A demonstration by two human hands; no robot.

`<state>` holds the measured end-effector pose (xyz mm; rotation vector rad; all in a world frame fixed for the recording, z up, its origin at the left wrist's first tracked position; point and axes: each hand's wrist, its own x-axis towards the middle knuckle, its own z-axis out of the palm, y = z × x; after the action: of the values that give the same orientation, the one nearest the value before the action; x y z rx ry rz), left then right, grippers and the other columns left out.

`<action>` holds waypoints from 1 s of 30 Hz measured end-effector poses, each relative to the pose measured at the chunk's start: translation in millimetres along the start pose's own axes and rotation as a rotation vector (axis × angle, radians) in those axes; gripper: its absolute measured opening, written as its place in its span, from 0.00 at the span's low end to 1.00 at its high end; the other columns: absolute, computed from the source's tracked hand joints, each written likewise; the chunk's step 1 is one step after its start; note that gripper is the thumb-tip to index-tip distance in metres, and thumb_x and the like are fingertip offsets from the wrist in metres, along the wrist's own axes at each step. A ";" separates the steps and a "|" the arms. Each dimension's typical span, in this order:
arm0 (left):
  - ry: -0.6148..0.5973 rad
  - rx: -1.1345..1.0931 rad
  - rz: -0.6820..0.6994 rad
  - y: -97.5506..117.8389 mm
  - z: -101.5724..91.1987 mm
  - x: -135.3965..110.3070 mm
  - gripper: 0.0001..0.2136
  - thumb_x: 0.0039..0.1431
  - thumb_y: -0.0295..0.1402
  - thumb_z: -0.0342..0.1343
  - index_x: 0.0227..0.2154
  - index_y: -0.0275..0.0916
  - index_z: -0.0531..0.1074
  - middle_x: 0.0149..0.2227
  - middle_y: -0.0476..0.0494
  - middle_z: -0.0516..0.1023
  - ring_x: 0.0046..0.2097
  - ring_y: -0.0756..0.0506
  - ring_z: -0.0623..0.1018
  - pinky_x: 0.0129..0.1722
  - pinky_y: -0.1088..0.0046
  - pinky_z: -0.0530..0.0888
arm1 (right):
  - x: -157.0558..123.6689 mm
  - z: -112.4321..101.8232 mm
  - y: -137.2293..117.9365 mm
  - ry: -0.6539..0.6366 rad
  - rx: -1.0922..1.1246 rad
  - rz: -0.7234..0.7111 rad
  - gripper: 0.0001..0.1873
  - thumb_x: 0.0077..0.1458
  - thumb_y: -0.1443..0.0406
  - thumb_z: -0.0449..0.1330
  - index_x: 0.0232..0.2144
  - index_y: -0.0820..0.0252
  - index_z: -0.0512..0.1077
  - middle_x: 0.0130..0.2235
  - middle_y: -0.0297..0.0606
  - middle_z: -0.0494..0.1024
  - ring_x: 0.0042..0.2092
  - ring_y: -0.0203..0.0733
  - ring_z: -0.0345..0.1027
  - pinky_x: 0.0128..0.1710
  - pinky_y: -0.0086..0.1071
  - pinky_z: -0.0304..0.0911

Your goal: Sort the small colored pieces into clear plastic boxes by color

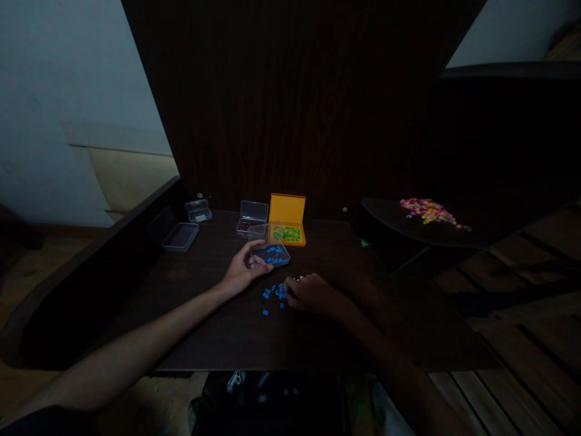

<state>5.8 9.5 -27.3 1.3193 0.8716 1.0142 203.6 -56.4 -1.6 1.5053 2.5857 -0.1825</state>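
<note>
My left hand [247,265] is closed around the near left side of a clear plastic box [282,259], its lid raised. Several small blue pieces [273,249] lie inside that box. Just in front of it, a loose pile of blue pieces [272,292] rests on the dark table. My right hand [310,292] is at the right edge of this pile, fingers bent together and pointing down. Its fingertips are in shadow, so whether a piece is between them cannot be made out. A few pale pieces [298,278] show just behind the right hand.
An orange box [287,209] with green pieces stands open at the back, beside a clear box [253,211] holding dark bits. Two more clear boxes, one larger [180,237] and one smaller [198,211], sit at left. Multicoloured pieces [429,211] are heaped on a ledge at right.
</note>
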 end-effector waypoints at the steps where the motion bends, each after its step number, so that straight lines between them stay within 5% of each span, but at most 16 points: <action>1: -0.010 -0.001 0.006 -0.3 0.5 -0.4 0.34 0.40 0.33 0.68 0.52 0.37 0.62 0.24 0.54 0.72 0.28 0.51 0.73 0.33 0.75 0.69 | -0.5 -0.3 0.6 0.005 0.004 0.002 0.10 0.62 0.61 0.51 0.41 0.59 0.68 0.33 0.42 0.77 0.35 0.42 0.70 0.36 0.31 0.54; 6: -0.036 0.001 0.029 0.8 3.2 -2.0 0.33 0.40 0.33 0.68 0.51 0.38 0.63 0.32 0.50 0.75 0.28 0.52 0.73 0.31 0.74 0.70 | -3.9 -7.5 17.1 0.101 0.182 -0.013 0.09 0.61 0.60 0.53 0.41 0.57 0.67 0.33 0.35 0.75 0.32 0.37 0.68 0.33 0.28 0.52; 11: -0.079 -0.026 0.030 -1.4 5.3 -4.2 0.33 0.39 0.33 0.68 0.50 0.38 0.63 0.34 0.48 0.75 0.28 0.52 0.73 0.31 0.74 0.70 | 2.3 -26.0 37.2 0.214 0.405 -0.064 0.09 0.61 0.61 0.52 0.39 0.59 0.67 0.22 0.26 0.67 0.22 0.31 0.58 0.26 0.25 0.49; 19: -0.173 0.008 0.052 -2.0 7.2 -10.3 0.32 0.42 0.31 0.67 0.52 0.36 0.62 0.26 0.53 0.72 0.29 0.51 0.73 0.33 0.74 0.69 | 35.1 -48.2 30.9 0.147 0.169 -0.077 0.09 0.57 0.63 0.56 0.40 0.59 0.70 0.34 0.37 0.76 0.34 0.39 0.68 0.33 0.28 0.56; 30: -0.181 0.033 0.053 -2.6 6.6 -10.7 0.32 0.42 0.33 0.67 0.52 0.36 0.63 0.26 0.53 0.71 0.29 0.51 0.72 0.33 0.74 0.69 | 44.8 -43.9 30.0 0.052 0.057 -0.025 0.14 0.58 0.61 0.55 0.44 0.59 0.73 0.39 0.42 0.78 0.40 0.44 0.71 0.37 0.30 0.59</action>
<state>8.6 -2.8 -29.9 1.4446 0.7218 0.9087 205.1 4.3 32.3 1.5161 2.6625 -0.2248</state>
